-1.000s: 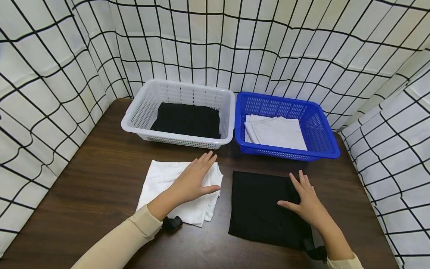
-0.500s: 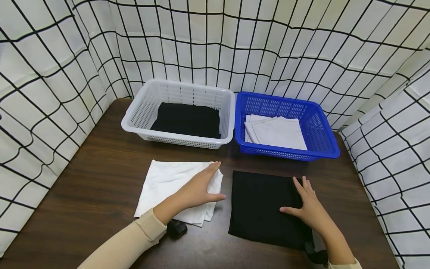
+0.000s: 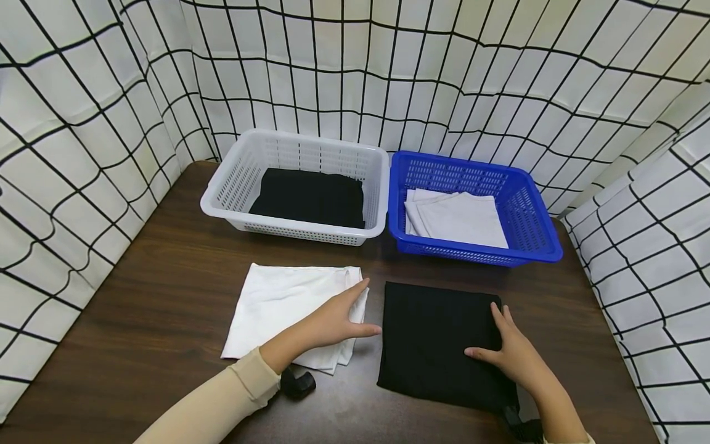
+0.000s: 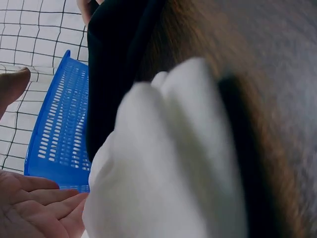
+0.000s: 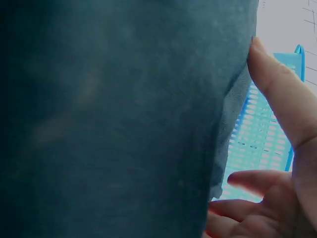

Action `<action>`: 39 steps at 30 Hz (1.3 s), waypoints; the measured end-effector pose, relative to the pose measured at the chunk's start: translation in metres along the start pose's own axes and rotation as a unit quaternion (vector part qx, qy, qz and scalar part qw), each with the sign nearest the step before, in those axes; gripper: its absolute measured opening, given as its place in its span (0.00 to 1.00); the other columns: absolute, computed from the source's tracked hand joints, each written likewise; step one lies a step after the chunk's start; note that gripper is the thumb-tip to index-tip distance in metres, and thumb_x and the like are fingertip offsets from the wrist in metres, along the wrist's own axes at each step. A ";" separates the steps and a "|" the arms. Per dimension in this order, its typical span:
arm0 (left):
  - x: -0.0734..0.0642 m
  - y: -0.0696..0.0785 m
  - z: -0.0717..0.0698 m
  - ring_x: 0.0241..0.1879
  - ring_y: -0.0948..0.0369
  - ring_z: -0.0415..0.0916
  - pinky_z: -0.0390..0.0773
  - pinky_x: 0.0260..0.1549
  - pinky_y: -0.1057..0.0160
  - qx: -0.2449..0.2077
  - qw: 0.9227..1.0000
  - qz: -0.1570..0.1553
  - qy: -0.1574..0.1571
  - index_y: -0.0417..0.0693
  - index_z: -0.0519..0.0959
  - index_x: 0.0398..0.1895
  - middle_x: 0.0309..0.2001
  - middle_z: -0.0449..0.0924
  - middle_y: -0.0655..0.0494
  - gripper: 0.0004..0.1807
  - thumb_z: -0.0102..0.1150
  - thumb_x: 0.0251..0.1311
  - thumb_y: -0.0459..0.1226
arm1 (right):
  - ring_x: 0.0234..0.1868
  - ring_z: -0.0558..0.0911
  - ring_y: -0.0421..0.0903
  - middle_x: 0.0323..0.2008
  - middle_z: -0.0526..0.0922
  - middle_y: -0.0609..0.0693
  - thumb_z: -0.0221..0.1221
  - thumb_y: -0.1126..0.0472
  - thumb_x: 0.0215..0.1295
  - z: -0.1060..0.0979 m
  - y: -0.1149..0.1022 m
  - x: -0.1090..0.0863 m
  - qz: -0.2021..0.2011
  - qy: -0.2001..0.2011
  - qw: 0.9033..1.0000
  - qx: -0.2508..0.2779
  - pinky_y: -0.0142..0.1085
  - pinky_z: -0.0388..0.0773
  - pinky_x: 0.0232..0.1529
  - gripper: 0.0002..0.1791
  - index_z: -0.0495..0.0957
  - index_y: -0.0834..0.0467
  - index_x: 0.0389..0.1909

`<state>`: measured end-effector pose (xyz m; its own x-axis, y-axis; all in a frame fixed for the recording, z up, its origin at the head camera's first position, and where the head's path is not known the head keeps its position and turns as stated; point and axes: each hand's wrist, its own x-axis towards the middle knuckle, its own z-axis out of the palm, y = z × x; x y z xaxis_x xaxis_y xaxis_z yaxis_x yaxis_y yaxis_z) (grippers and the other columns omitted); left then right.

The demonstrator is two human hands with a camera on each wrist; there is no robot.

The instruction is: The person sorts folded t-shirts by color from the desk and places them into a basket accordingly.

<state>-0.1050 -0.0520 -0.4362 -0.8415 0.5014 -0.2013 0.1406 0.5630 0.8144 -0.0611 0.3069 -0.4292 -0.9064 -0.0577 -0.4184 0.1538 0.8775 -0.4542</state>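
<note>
A folded white cloth point(image 3: 266, 302) lies on the table at the left. My left hand point(image 3: 333, 324) reaches over its right part, fingers extended and thumb apart, pointing at the gap between the cloths. In the left wrist view the white cloth point(image 4: 153, 168) fills the middle, and the palm of my left hand point(image 4: 37, 208) shows beside it, holding nothing. To the right lies a folded black cloth point(image 3: 432, 345). My right hand point(image 3: 513, 351) is over its right edge with thumb and fingers spread. The right wrist view shows black cloth point(image 5: 124, 124) alongside my right hand point(image 5: 282, 198).
Behind the cloths stand a white basket point(image 3: 222, 214) with folded black cloth point(image 3: 310, 198) inside and a blue basket point(image 3: 535, 213) holding folded white cloth point(image 3: 460, 219). A white curtain with a black grid point(image 3: 344, 68) surrounds the dark wooden table point(image 3: 166, 277).
My left hand has moved toward the near right, from over the white cloth's middle to its right edge. My right hand has shifted slightly nearer and rightward. The cloths have stayed put.
</note>
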 end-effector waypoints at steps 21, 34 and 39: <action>0.008 0.011 0.009 0.67 0.45 0.71 0.72 0.66 0.47 -0.050 0.998 -0.021 -0.022 0.38 0.56 0.76 0.68 0.71 0.41 0.49 0.67 0.59 0.52 | 0.71 0.53 0.77 0.75 0.42 0.76 0.65 0.31 0.55 0.000 0.004 -0.001 0.035 -0.006 0.999 0.008 0.70 0.60 0.66 0.69 0.32 0.65 0.78; 0.015 0.013 0.017 0.68 0.45 0.70 0.71 0.67 0.47 -0.131 0.990 -0.048 -0.035 0.36 0.59 0.75 0.69 0.70 0.39 0.46 0.67 0.59 0.48 | 0.71 0.55 0.77 0.73 0.44 0.78 0.63 0.30 0.56 -0.004 0.008 0.003 0.072 -0.013 0.997 0.024 0.68 0.63 0.65 0.69 0.34 0.67 0.77; 0.016 0.013 0.021 0.69 0.44 0.68 0.70 0.67 0.47 -0.136 0.989 -0.054 -0.037 0.37 0.58 0.75 0.71 0.67 0.38 0.46 0.67 0.60 0.46 | 0.71 0.55 0.77 0.73 0.44 0.78 0.64 0.31 0.56 -0.004 0.007 0.004 0.076 -0.015 0.997 0.025 0.68 0.64 0.64 0.68 0.34 0.67 0.77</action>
<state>-0.1059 -0.0226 -0.4403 -0.8021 0.5003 -0.3260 -0.1022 0.4229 0.9004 -0.0651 0.3151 -0.4308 -0.8593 0.0601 -0.5079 0.3090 0.8523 -0.4220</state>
